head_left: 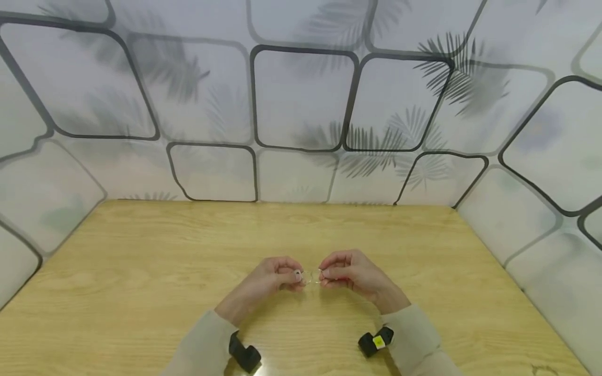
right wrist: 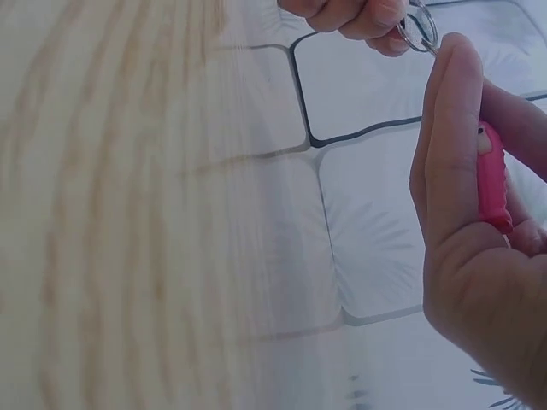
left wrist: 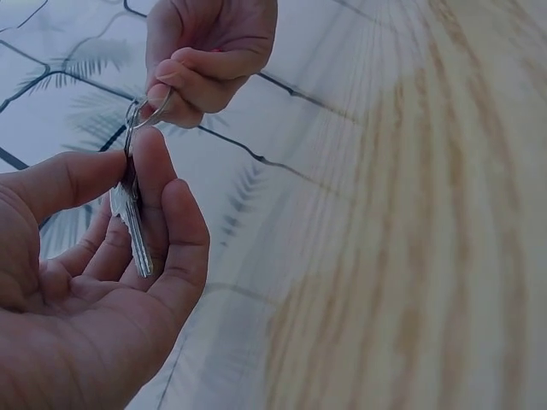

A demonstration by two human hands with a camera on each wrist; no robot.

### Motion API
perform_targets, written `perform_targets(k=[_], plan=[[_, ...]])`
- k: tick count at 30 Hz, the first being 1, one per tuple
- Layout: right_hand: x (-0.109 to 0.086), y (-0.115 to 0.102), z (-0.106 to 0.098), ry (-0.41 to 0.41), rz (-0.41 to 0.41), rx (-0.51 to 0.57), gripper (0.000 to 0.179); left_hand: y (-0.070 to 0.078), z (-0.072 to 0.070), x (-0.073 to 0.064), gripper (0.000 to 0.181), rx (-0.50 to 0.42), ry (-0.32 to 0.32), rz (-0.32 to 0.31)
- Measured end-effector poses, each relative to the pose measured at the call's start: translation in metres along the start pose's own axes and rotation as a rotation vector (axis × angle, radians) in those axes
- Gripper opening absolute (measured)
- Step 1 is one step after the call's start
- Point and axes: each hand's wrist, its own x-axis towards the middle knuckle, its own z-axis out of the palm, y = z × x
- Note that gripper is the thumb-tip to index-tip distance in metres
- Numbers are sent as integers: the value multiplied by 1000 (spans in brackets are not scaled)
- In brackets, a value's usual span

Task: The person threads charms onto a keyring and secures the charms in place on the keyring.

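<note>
Above the middle of the table, my left hand [head_left: 277, 274] pinches a silver key [left wrist: 132, 224] by its head between thumb and fingers, the toothed blade pointing down. Thin metal rings [right wrist: 420, 27] run from the key across the small gap between the hands. My right hand [head_left: 352, 274] pinches the far side of the rings with its fingertips. A bright pink fob [right wrist: 493, 184] sits within the right hand's grip, mostly covered by the fingers; what it is exactly, I cannot tell.
Under both hands spreads a light wood-grain table [head_left: 141, 271]. A pale wall covering [head_left: 301, 99] with dark outlines and leaf prints encloses the back and both sides. Black wrist cameras [head_left: 244, 355] sit at both sleeves.
</note>
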Motion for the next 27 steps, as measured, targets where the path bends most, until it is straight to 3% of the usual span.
perform_targets(k=[14,27], plan=[[6,4,8,61,-68,85,32,-4,1,2,16,-69,-6,46],[6,10,10,61,-54,122,30,-9,3,1,15,-96,12,23]])
